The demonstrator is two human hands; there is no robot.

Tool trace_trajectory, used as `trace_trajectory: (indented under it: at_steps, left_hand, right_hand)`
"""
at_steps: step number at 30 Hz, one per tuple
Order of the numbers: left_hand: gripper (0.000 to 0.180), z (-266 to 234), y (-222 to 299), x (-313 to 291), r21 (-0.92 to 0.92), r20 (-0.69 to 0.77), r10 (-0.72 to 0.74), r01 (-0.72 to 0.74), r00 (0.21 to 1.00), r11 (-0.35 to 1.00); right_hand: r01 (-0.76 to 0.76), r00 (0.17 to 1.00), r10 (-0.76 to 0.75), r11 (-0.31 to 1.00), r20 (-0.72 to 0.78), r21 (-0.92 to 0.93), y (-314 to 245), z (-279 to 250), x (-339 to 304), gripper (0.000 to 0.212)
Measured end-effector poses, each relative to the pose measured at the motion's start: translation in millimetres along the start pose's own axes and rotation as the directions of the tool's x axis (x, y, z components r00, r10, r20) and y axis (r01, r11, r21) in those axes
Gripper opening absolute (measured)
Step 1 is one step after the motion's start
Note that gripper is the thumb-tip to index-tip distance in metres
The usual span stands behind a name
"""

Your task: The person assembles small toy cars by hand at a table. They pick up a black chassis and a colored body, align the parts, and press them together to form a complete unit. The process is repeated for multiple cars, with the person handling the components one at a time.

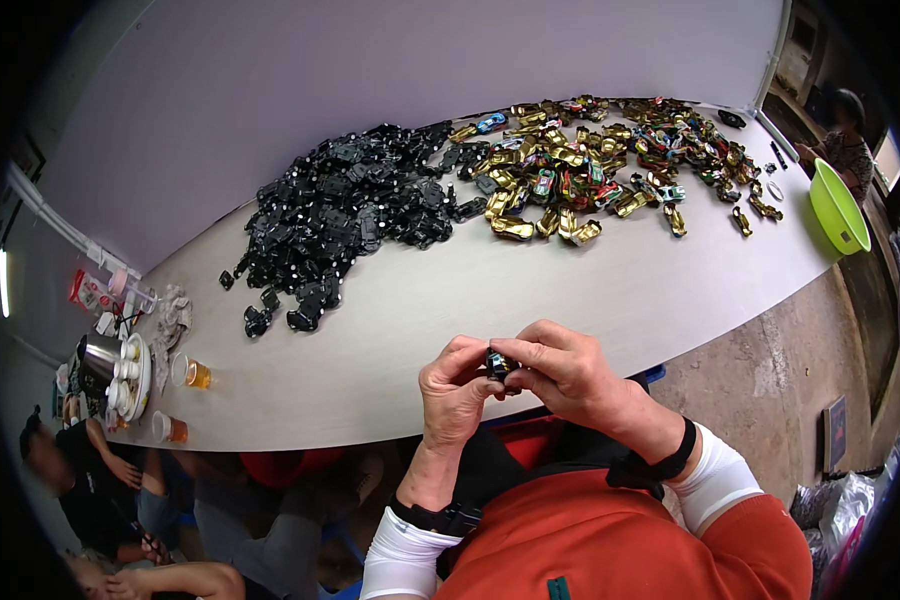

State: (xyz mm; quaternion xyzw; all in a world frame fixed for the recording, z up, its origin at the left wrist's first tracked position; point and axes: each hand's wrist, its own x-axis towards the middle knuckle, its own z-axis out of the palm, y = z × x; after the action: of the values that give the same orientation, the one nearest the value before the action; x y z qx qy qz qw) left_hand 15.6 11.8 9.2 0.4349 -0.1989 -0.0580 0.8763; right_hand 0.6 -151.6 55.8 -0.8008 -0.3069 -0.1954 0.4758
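Just over the table's front edge, my left hand (pixel 456 392) and my right hand (pixel 566 372) come together on a small toy car (pixel 501 365), mostly black with a bit of yellow. Fingertips and thumbs of both hands pinch it from either side and cover much of it. Beyond my hands, a big heap of black toy car bases (pixel 355 205) spreads over the left of the table. To its right lies a heap of toy car bodies (pixel 570 185), many shiny gold, others multicoloured.
The pale table (pixel 410 340) curves around me. At its left end are a tray with white cups (pixel 130 375), a metal pot (pixel 95 360), two plastic cups of amber drink (pixel 195 374) and a cloth (pixel 173 315). A green basin (pixel 836 210) stands far right. People sit at lower left.
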Motion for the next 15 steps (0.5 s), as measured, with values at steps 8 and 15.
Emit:
trace_trajectory:
  at_steps: [8, 15]
  left_hand:
    - [0.031, 11, 3, -1, 0.046, 0.058, 0.026, -0.028, 0.998, 0.999]
    - [0.034, 17, 9, -4, 0.261, 0.086, 0.089, -0.108, 0.992, 0.959]
  right_hand:
    - [0.023, 0.996, -0.028, 0.998, 0.080, 0.064, -11, -16, 0, 0.045]
    - [-0.131, 0.991, 0.134, 0.967, 0.001, 0.221, -17, -16, -2, 0.035]
